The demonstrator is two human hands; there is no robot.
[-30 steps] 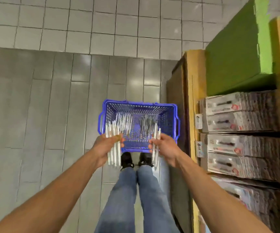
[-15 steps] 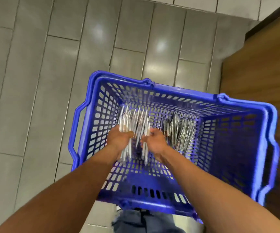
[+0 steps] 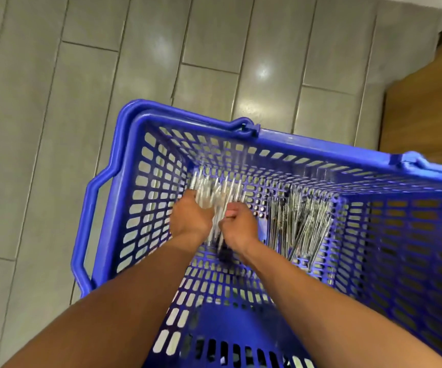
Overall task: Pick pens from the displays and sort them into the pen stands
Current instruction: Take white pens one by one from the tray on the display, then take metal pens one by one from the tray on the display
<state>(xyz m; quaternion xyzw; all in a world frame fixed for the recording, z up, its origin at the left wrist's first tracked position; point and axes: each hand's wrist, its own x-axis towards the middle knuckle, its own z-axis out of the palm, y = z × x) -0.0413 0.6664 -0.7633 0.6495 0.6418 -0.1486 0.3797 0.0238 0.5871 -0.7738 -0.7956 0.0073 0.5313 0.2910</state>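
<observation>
White pens [image 3: 216,193] fanned beyond both hands' curled fingers [image 3: 232,208], inside basket [image 3: 321,152]

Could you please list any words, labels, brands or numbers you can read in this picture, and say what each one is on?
None can be read.
The blue plastic basket shows no label or lettering.
The pens lying in it and the white pens at the hands are too blurred to show any print.

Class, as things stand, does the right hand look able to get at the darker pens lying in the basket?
Probably yes: the darker pens lie uncovered just beside the right hand, though it already grips white pens.
</observation>
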